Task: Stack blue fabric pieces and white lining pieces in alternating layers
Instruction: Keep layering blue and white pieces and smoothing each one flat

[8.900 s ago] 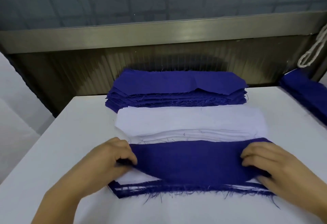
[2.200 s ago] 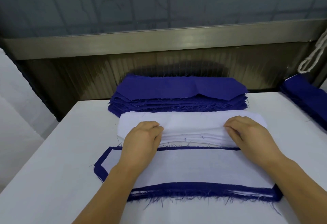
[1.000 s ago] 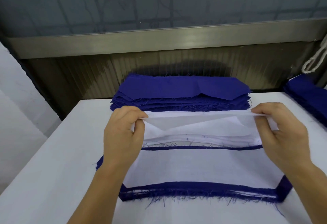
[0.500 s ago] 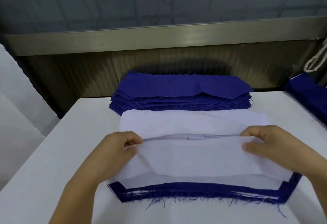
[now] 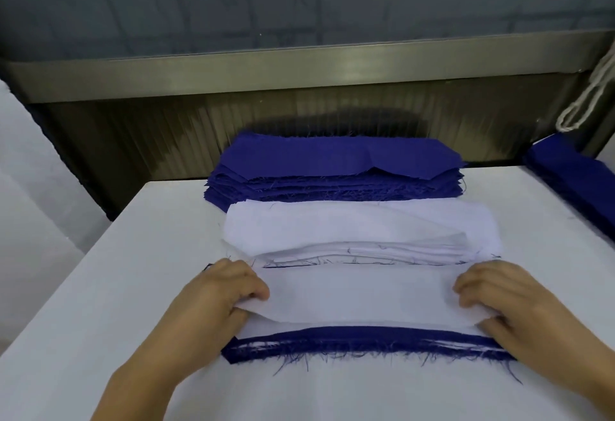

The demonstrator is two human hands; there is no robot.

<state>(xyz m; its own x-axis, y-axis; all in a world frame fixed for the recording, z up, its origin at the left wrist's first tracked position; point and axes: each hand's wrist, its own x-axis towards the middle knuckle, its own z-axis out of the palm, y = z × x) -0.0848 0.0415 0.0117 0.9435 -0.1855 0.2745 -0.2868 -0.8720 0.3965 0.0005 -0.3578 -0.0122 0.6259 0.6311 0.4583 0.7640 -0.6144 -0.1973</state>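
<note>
Near stack: the alternating stack [image 5: 362, 342] lies at the 6 o'clock edge of the white surface [image 5: 133, 254], its frayed blue hem showing along the front with thin white layers between.
Top piece: a white lining piece [image 5: 359, 294] lies across the near stack, its two short ends lifted off it, blue showing just below its near edge.
Left hand: the left hand [image 5: 219, 297] is at the piece's 9 o'clock end; its grip is pinching that end, fingers curled on top and thumb beneath the lifted edge.
Right hand: the right hand [image 5: 502, 301] is at the 3 o'clock end; its grip is curled over the piece, thumb at the lifted near corner, pinching it.
Lining pile: the white lining pile [image 5: 362, 231] sits just beyond the hands toward 12 o'clock, its top sheet rumpled.
Blue pile: the blue fabric pile [image 5: 336, 167] lies farther at 12 o'clock, touching the lining pile's far edge.
Side bundle: more blue cloth [image 5: 572, 177] lies at 2 o'clock by the surface's right edge.
Cord: a white cord [image 5: 585, 98] hangs above it.
Containers: none visible.
</note>
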